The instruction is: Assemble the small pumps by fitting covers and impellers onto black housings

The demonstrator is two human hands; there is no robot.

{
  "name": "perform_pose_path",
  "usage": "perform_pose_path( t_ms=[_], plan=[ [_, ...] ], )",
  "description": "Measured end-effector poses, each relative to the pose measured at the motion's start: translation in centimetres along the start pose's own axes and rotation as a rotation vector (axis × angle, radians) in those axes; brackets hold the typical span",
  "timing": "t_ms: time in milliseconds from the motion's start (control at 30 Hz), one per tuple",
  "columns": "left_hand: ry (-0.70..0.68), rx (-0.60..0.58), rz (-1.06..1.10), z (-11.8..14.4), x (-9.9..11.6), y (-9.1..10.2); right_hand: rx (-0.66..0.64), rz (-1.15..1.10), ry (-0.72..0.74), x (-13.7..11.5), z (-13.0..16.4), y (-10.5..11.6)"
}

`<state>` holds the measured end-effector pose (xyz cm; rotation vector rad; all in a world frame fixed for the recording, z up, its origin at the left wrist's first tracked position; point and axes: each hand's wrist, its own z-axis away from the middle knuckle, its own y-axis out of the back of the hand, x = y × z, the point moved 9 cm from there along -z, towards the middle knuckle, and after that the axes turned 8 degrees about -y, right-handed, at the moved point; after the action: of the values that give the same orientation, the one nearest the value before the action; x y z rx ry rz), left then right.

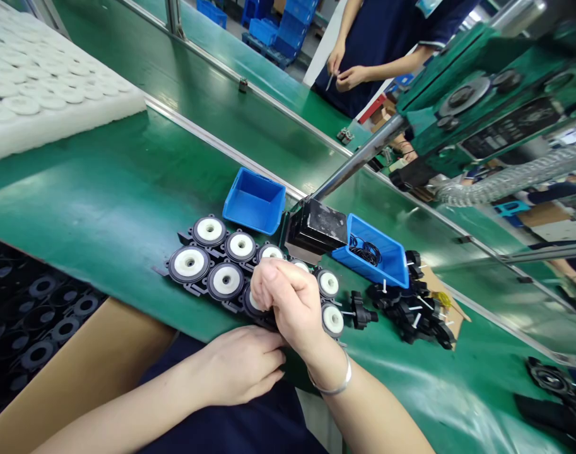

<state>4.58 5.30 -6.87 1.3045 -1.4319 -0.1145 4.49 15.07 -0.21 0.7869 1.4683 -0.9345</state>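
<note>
No text, label, brand, number or sign can be read anywhere. The dark plate (510,129) on the green machine (462,69) at the far right edge of the green bench (103,189) bears pale markings, too blurred to make out. The blue bins (254,202) and the white foam tray (41,94) at the far left corner show no lettering.

We see two rows of discs (226,280) on the table (103,202). Behind them stand two bins (254,202), a block (316,230) between.
</note>
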Motion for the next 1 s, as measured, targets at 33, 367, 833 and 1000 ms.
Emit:
perform_pose_path(
  t_ms=[33,367,833,1000],
  plan=[
    [0.006,0.007,0.005,0.1,-0.1,0.2,0.009,-0.021,0.018,-0.7,0.1,0.1],
    [0.061,0.06,0.074,2.4,-1.5,2.8,0.068,-0.193,0.116,-6.7,-0.4,-0.6],
    [0.078,0.127,0.07,3.8,-2.5,4.9,0.016,-0.024,0.075,-1.2,-3.5,-4.2],
    [0.049,0.123,0.048,3.9,-2.5,4.6,0.049,0.059,0.001,0.4,-3.3,-4.2]
  ],
)
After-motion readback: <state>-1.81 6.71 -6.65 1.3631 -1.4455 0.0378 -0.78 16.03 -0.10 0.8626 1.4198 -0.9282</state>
